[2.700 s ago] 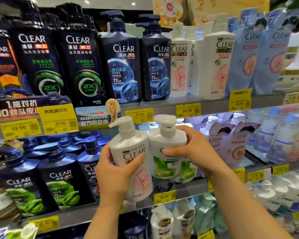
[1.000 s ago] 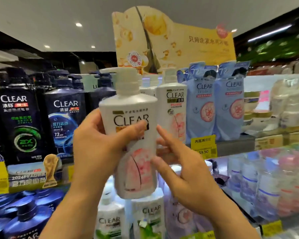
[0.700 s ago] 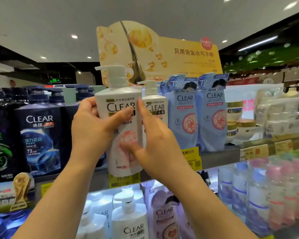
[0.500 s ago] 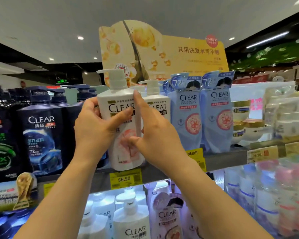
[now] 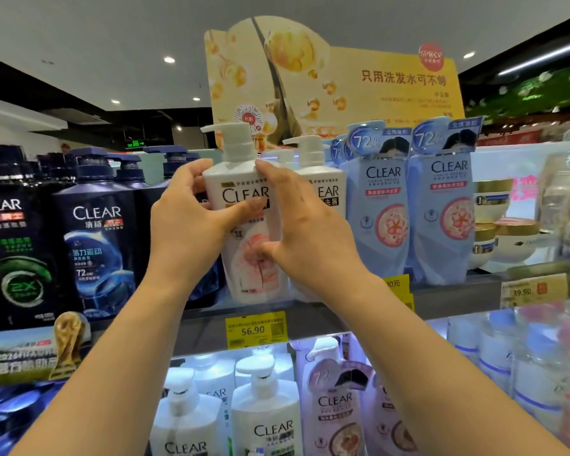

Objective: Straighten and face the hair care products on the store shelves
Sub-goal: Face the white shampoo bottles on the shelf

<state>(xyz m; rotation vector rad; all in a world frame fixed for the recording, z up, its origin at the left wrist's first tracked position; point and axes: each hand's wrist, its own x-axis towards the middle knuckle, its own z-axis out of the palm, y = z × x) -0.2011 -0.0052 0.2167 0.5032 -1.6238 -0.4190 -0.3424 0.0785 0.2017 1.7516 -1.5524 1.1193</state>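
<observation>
While both hands are raised to the upper shelf, the scene reads as follows.

Held item: white plastic pump bottle (image 5: 244, 205) with a "CLEAR" label and a pink flower print, upright, label facing the camera, pump spout pointing left.
Held item location: front edge of the grey upper shelf (image 5: 458, 301), base at or just above the shelf surface; contact cannot be confirmed.
Left hand (image 5: 185, 222): wrapped round the bottle's left side, thumb across the front label, fingers curled behind the shoulder.
Right hand (image 5: 306, 225): placed against the bottle's right side, index fingertip at the shoulder, thumb on the lower front; fingers mostly extended along the side.
Right neighbour: second white pump bottle (image 5: 326, 179), same brand, just beside the held bottle, partly hidden by the right hand.
Further right: two light-blue "CLEAR" refill pouches (image 5: 412, 205) with "72" tags, upright, side by side.
Left neighbours: dark navy pump bottle (image 5: 96, 232) with a blue bubble graphic, then a black bottle (image 5: 10, 245) with a green "2X" ring.
Price tag: yellow shelf label (image 5: 255, 329) reading "56.90", directly below the held bottle.
Lower shelf: white pump bottles (image 5: 267, 416) and a lilac pouch (image 5: 336, 409), lit from above.
Background: yellow cardboard display sign (image 5: 359, 80) standing behind the top row.
</observation>
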